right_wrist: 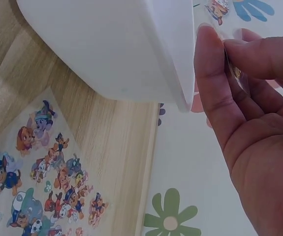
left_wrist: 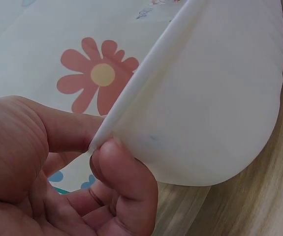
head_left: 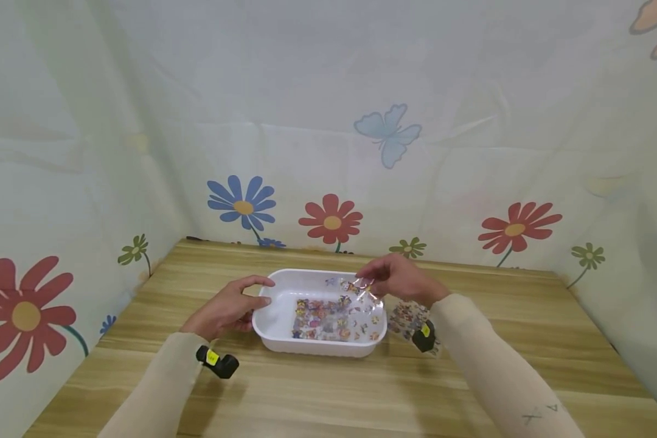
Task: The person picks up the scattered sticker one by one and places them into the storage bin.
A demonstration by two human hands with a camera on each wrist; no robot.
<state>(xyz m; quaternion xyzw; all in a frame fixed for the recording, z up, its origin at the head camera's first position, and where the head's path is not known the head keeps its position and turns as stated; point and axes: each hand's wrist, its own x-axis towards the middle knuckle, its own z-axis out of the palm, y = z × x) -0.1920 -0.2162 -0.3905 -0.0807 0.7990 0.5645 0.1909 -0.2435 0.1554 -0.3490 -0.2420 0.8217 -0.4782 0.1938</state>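
A white plastic basin (head_left: 317, 348) stands on the wooden table, and clear sticker sheets (head_left: 320, 319) printed with cartoon dogs lie inside it. My left hand (head_left: 223, 309) pinches the basin's left rim (left_wrist: 136, 86) between thumb and finger. Over the basin's right end, my right hand (head_left: 401, 280) pinches the edge of a clear sticker sheet (head_left: 356, 287); in the right wrist view most of this sheet is hidden behind the fingers and the basin wall. Another sticker sheet (right_wrist: 57, 182) lies flat on the table right of the basin, partly under my right wrist in the head view.
The wooden table (head_left: 306, 395) extends around the basin on all sides. A pale cloth backdrop (head_left: 285, 146) with printed flowers and butterflies rises behind it and along both sides. A small dark item (head_left: 197, 238) lies at the table's far left edge.
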